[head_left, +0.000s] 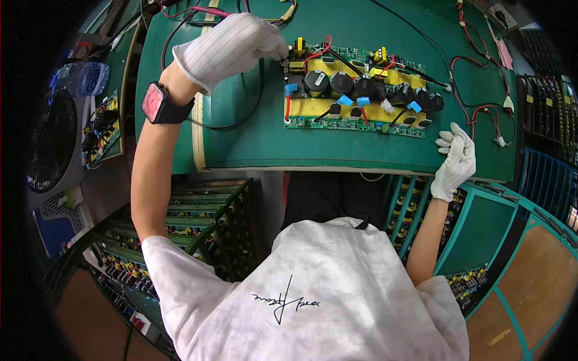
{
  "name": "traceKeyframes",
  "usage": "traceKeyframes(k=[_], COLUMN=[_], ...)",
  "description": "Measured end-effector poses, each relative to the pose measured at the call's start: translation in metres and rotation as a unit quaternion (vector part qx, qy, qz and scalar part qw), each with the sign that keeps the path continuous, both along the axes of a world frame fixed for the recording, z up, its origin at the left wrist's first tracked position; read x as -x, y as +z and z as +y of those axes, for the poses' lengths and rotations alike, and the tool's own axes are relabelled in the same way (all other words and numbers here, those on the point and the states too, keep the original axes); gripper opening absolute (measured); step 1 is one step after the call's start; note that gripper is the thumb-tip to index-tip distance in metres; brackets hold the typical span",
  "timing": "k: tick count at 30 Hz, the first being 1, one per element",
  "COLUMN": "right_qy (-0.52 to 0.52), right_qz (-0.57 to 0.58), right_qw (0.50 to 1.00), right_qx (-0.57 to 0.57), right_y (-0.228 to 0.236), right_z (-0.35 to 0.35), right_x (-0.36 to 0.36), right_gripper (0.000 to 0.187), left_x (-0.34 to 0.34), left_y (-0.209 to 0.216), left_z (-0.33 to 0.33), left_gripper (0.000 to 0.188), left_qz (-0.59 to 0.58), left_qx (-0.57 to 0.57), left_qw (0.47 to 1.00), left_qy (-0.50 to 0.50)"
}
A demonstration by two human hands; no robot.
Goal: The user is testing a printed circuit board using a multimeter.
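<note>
A long green circuit board (391,127) lies on the green tabletop, carrying a row of big black capacitors (341,83), yellow parts, blue-tipped pieces and red and black wires. At the board's upper left corner is my left hand (232,48), in a white striped glove. Its fingers are bent together against the corner, and whatever they pinch is hidden. My right hand (456,161), also gloved, rests at the table's front edge, just right of the board and apart from it. Its fingers are loosely bent and apart, with nothing seen in them.
Red and black cables with white connectors (508,104) lie at the table's right; more wires (211,12) are at the far left. Racks of circuit boards (205,216) stand below the table. A black fan (53,129) is at the left, a blue crate (545,180) at the right.
</note>
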State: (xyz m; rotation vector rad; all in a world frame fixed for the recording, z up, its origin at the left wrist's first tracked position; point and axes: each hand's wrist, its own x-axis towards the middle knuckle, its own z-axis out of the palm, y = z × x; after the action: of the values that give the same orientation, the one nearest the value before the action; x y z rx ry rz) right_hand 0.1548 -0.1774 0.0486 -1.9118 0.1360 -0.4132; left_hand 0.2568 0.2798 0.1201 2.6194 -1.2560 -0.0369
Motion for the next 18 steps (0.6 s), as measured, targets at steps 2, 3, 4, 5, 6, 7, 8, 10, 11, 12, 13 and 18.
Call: traceKeyframes(k=[2,3,4,5,6,7,8,10,11,12,13,18], right_qy=[0.002,0.002,0.002,0.003,0.004,0.005,0.005,0.004,0.004,0.003,0.002,0.005], right_qz=[-0.002,-0.002,-0.002,-0.002,-0.002,-0.002,-0.002,-0.001,-0.001,-0.003,-0.006,-0.005], right_qw=[1.000,1.000,1.000,1.000,1.000,1.000,1.000,1.000,1.000,1.000,1.000,1.000], right_qx=[-0.001,0.002,0.006,0.005,0.007,0.009,0.009,0.011,0.011,0.013,0.015,0.015], right_y=[0.000,0.000,0.000,-0.001,-0.001,-0.001,-0.001,0.000,0.000,-0.001,-0.001,0.000], right_z=[0.001,0.002,0.002,0.003,0.002,0.002,0.002,0.002,0.002,0.001,0.001,0.002], right_x=[-0.001,-0.001,-0.001,-0.001,0.000,0.000,0.000,0.001,0.001,0.002,0.002,0.002], right_gripper=[0.033,0.033,0.033,0.033,0.033,0.033,0.033,0.033,0.033,0.033,0.033,0.033], left_x=[0.001,0.005,0.007,0.008,0.009,0.009,0.009,0.008,0.008,0.010,0.011,0.015], left_y=[0.003,0.003,0.004,0.005,0.004,0.004,0.004,0.006,0.007,0.011,0.013,0.010], left_z=[0.001,0.001,0.000,0.000,-0.001,-0.002,-0.002,-0.004,-0.006,-0.010,-0.013,-0.013], left_gripper=[0.029,0.030,0.031,0.031,0.032,0.033,0.033,0.034,0.034,0.034,0.035,0.035], left_qz=[-0.001,-0.011,-0.021,-0.021,-0.016,-0.011,-0.011,0.007,0.007,0.001,-0.006,-0.034], left_qx=[-0.007,0.005,0.016,0.016,0.004,-0.008,-0.008,-0.004,-0.004,-0.022,-0.040,-0.058], left_qw=[1.000,1.000,1.000,1.000,1.000,1.000,1.000,1.000,1.000,1.000,0.999,0.998], left_qy=[-0.007,0.002,0.010,0.011,0.018,0.026,0.026,0.002,0.002,0.002,0.002,0.006])
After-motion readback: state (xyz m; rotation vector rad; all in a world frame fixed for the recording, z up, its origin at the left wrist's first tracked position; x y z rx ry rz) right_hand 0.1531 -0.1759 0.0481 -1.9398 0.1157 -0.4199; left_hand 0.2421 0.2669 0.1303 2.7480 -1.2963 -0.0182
